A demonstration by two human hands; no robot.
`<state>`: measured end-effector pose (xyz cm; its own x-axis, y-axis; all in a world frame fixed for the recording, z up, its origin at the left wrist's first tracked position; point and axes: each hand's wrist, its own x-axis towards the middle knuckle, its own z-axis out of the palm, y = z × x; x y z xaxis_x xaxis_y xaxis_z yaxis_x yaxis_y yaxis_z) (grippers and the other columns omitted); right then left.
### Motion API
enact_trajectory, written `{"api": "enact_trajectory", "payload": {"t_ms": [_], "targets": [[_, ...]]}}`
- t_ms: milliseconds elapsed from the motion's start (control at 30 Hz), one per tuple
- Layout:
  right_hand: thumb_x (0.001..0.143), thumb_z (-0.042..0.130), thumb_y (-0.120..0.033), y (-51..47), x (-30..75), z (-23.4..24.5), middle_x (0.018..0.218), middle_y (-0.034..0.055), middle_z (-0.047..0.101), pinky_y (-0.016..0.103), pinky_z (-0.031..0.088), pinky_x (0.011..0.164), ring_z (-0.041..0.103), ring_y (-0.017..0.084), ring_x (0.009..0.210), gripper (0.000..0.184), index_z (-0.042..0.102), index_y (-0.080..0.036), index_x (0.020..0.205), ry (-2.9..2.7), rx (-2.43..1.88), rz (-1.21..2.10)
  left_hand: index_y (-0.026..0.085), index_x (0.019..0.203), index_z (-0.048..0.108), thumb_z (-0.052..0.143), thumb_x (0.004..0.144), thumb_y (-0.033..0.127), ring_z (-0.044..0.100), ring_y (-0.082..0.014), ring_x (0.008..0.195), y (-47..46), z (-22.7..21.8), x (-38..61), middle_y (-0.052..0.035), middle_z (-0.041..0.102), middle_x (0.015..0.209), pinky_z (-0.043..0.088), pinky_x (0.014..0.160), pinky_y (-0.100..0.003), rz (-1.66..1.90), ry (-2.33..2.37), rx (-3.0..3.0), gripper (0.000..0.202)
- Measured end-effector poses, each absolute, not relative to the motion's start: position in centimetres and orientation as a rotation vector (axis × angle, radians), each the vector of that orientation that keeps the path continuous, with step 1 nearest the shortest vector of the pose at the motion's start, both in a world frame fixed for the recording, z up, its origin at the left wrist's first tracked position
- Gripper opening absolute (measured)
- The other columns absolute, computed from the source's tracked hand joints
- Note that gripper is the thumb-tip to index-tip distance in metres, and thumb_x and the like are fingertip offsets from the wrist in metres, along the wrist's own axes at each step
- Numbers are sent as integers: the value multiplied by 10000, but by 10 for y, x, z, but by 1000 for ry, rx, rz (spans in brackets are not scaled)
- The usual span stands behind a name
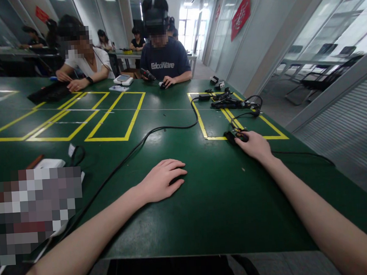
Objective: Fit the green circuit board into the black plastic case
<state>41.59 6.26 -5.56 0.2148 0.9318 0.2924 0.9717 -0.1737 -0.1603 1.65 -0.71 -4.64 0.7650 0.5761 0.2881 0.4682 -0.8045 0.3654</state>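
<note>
My left hand (161, 181) lies palm down on the green table (206, 202), fingers stretched out and holding nothing. My right hand (256, 145) reaches forward to the right; its fingertips rest on a small black object with an orange part (239, 135) at the near edge of a yellow taped rectangle (203, 128). The fingers curl over that object, and the grip itself is partly hidden. A black cable (170, 128) runs across the table from the left toward that rectangle.
More black devices and cables (231, 103) lie inside the taped rectangle. Other yellow taped boxes (107, 117) mark the table's left half. A white item (50, 163) sits near left. Two people sit across the table; others are behind. The table's near edge is close.
</note>
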Motion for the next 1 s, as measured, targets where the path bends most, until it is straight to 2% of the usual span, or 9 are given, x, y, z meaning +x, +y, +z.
{"api": "enact_trajectory", "payload": {"t_ms": [67, 200, 333, 400, 500, 567, 667, 800, 1000], "targets": [[919, 581, -448, 57, 384, -53, 1180, 161, 734, 400, 579, 804, 717, 334, 1040, 449, 746, -153, 1216, -1882, -2111, -117, 212, 1223, 719, 578, 1021, 269, 614, -267, 1315, -7, -46, 17, -104, 693, 1369, 489, 1140, -483, 571, 808, 2688, 252], [908, 621, -411, 34, 330, -52, 1144, 119, 733, 403, 595, 825, 731, 301, 966, 368, 740, -201, 1186, -2100, -1756, 14, 212, 1231, 707, 564, 1024, 269, 625, -259, 1294, -8, -43, 18, -99, 702, 1355, 496, 1127, -474, 650, 814, 2672, 257], [928, 611, -325, -4, 287, -51, 1060, 84, 724, 354, 595, 770, 733, 245, 898, 292, 705, -209, 1178, -2358, -1244, 242, 211, 1278, 677, 583, 1006, 303, 625, -273, 1279, -9, -35, 17, -119, 696, 1352, 499, 1103, -481, 874, 826, 2650, 302], [917, 632, -294, -21, 270, -50, 1065, 81, 716, 334, 596, 755, 733, 226, 885, 305, 682, -205, 1204, -2448, -1034, 340, 208, 1257, 682, 636, 970, 373, 656, -279, 1205, -10, -31, 16, -126, 717, 1287, 520, 1054, -465, 907, 778, 2643, 334], [896, 646, -267, -36, 255, -48, 1094, 87, 713, 316, 595, 717, 734, 216, 878, 338, 661, -199, 1227, -2535, -856, 425, 181, 1132, 705, 701, 910, 511, 705, -246, 966, -11, -28, 12, -103, 754, 1042, 552, 901, -388, 744, 681, 2640, 398], [884, 662, -273, -39, 252, -47, 1074, 83, 712, 307, 592, 691, 732, 214, 867, 335, 664, -200, 1211, -2571, -815, 431, 178, 1102, 698, 729, 872, 580, 701, -235, 899, -11, -29, 11, -85, 747, 976, 541, 853, -364, 638, 673, 2641, 464], [894, 667, -285, -38, 254, -46, 1066, 77, 711, 298, 593, 691, 727, 206, 863, 340, 658, -214, 1226, -2549, -821, 412, 185, 1163, 677, 765, 837, 593, 699, -256, 954, -12, -30, 9, -88, 745, 1039, 530, 894, -381, 597, 702, 2662, 530], [941, 634, -272, -39, 258, -44, 1126, 89, 721, 312, 605, 765, 730, 206, 923, 369, 607, -229, 1306, -2423, -819, 429, 180, 1297, 621, 778, 857, 488, 693, -269, 1029, -13, -30, 8, -102, 735, 1139, 542, 929, -392, 582, 733, 2655, 559], [905, 674, -238, -38, 263, -38, 1135, 83, 699, 318, 613, 773, 722, 202, 933, 260, 617, -253, 1158, -2331, -840, 485, 198, 1298, 624, 739, 904, 373, 663, -273, 1133, -16, -28, 10, -102, 723, 1237, 556, 967, -402, 521, 794, 2626, 446]]}}
